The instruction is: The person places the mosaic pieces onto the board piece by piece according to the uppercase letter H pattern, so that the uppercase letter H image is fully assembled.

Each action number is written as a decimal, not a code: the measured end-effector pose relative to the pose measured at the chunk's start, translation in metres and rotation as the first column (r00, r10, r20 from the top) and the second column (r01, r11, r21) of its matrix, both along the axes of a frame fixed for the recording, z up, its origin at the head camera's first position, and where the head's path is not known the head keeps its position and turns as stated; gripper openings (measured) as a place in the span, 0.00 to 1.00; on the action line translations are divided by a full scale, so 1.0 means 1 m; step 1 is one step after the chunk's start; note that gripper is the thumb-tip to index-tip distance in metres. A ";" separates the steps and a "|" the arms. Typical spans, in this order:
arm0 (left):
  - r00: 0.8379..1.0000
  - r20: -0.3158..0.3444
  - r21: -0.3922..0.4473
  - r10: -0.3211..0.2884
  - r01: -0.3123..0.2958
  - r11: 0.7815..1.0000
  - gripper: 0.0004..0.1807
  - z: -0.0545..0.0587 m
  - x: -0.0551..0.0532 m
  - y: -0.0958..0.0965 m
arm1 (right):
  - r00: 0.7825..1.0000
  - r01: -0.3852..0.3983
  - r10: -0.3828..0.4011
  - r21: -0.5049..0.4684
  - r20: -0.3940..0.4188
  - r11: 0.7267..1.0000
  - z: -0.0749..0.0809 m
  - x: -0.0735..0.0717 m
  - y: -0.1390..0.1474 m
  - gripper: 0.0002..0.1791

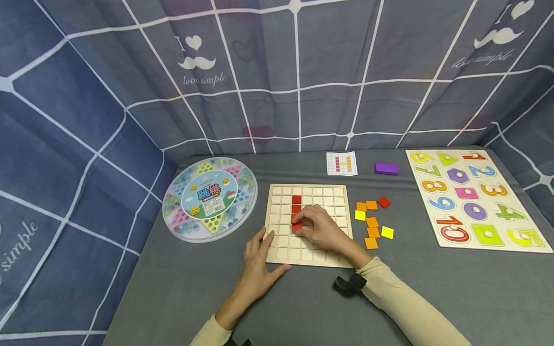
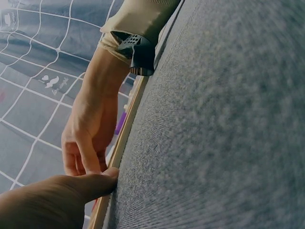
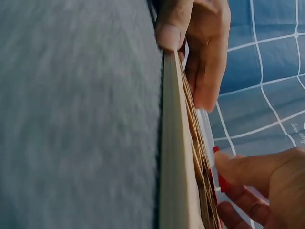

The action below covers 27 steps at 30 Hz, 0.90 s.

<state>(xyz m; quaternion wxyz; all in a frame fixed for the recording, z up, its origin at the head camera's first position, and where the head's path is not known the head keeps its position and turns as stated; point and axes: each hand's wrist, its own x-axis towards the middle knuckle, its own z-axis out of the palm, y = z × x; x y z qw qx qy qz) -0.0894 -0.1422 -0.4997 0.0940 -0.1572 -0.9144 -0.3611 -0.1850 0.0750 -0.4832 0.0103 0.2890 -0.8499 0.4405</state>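
Observation:
A square wooden grid board point(image 1: 281, 242) lies on the grey cloth. Red square tiles point(image 1: 296, 199) form a column in its grid, left of the middle. At the lower end of that column my right hand point(image 1: 322, 228) pinches a red tile point(image 3: 222, 183) between thumb and fingers, just at the board's surface. My left hand point(image 1: 255, 271) rests at the board's near left corner with fingers spread. Its thumb point(image 2: 110, 172) touches the near edge of the board. The fingers partly hide the lower red tiles.
Loose orange point(image 1: 371, 243), yellow point(image 1: 387, 232) and red point(image 1: 384, 202) tiles lie right of the board. Behind it are a pattern card point(image 1: 342, 171) and a purple block point(image 1: 386, 168). A round Chinese checkers box point(image 1: 253, 192) stands left; a number-and-shape puzzle board point(image 1: 450, 192) lies far right.

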 end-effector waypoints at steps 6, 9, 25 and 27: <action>1.000 -0.010 -0.002 0.002 -0.002 1.000 0.49 0.000 0.000 0.001 | 1.000 0.011 -0.010 0.030 -0.022 0.999 -0.007 -0.001 -0.006 0.14; 1.000 -0.009 -0.001 0.001 -0.001 1.000 0.49 0.001 0.000 0.001 | 1.000 0.009 -0.008 0.038 -0.019 0.999 -0.008 -0.001 -0.006 0.14; 1.000 -0.006 0.001 0.016 -0.016 1.000 0.47 0.001 0.000 0.002 | 0.998 -0.020 0.025 0.087 -0.051 0.996 -0.008 0.003 -0.005 0.16; 1.000 -0.010 0.003 0.021 -0.021 1.000 0.47 0.001 0.000 0.002 | 0.998 -0.020 0.024 0.091 -0.050 0.996 -0.008 0.004 -0.004 0.15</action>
